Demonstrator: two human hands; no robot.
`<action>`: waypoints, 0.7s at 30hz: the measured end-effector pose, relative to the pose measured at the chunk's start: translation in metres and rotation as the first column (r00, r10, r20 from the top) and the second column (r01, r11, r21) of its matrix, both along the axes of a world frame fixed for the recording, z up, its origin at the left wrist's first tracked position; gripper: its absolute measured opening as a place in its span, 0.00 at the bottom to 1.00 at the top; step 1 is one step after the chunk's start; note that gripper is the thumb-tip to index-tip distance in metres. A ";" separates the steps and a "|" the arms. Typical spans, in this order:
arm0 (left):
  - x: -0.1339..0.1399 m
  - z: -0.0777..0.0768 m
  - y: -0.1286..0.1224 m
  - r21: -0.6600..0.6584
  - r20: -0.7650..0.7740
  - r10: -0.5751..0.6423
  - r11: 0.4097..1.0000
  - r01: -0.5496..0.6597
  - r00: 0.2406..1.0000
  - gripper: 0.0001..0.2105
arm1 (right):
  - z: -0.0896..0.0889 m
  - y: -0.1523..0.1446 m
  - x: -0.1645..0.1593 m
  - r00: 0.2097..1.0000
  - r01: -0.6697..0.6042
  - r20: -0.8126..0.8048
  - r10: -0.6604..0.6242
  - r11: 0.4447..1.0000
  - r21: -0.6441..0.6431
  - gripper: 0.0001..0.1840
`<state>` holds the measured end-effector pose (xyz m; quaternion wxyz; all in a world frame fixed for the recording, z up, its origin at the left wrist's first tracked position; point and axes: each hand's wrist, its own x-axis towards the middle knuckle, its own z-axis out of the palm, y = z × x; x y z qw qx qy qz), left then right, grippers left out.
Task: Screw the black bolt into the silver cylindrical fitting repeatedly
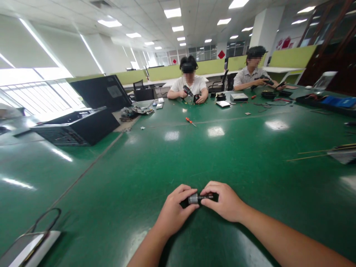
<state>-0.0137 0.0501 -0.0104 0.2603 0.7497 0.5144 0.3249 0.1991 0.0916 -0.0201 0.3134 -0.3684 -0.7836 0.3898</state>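
Near the front of the green table point(155, 163), both my hands are on a small silver cylinder point(193, 199) that looks like a small electric motor, with a thin dark shaft end pointing right. My left hand point(175, 205) is closed around its left end, thumb below and fingers above. At the right end, the fingertips of my right hand point(224, 200) pinch the dark shaft part point(210, 197), which shows a bit of red. The piece lies sideways; whether it touches the table I cannot tell.
An orange screwdriver point(189, 121) lies farther off. At left stands a black computer case point(80, 128); at front left lies a white-edged device point(30, 248) with a cable. Across the table, two people handle power drills. Thin rods point(311, 155) and a tray point(328, 102) are at right.
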 end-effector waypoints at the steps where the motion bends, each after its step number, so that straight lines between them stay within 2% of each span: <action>1: 0.000 0.000 0.000 0.001 0.001 0.001 1.000 -0.001 1.000 0.16 | 0.000 0.000 0.000 1.000 0.001 0.002 -0.001 1.000 -0.002 0.06; 21: 0.000 0.004 -0.003 -0.043 0.038 0.027 0.999 -0.026 0.999 0.15 | -0.002 -0.001 0.000 0.999 0.031 0.012 -0.031 1.000 0.001 0.04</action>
